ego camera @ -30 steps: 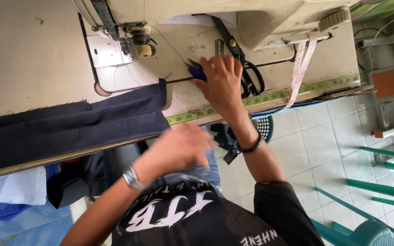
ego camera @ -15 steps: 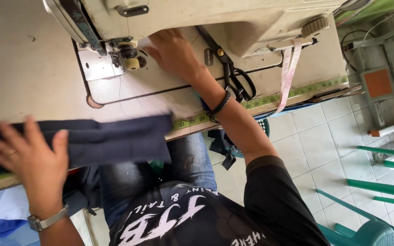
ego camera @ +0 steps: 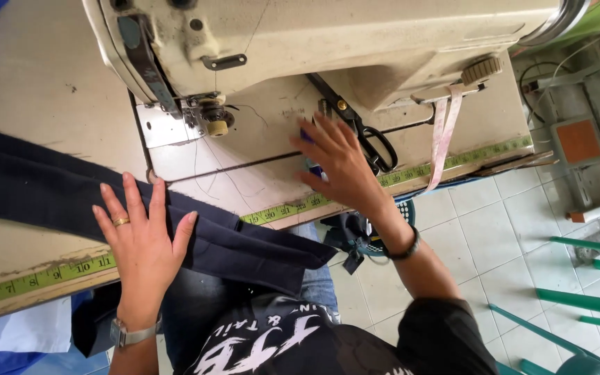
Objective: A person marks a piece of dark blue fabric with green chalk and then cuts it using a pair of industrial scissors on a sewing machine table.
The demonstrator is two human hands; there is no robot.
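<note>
Navy cloth now lies under our flattened, spread left hand, slid in from the table edge, while our right hand rests open-fingered over a small blue thing beside the scissors.

Sewing table: worn beige top, yellow measuring tape fixed along its front edge. On it: 1 cream sewing machine, 1 dark navy cloth draped over the edge, 1 pair of black-handled scissors, loose threads.
</note>
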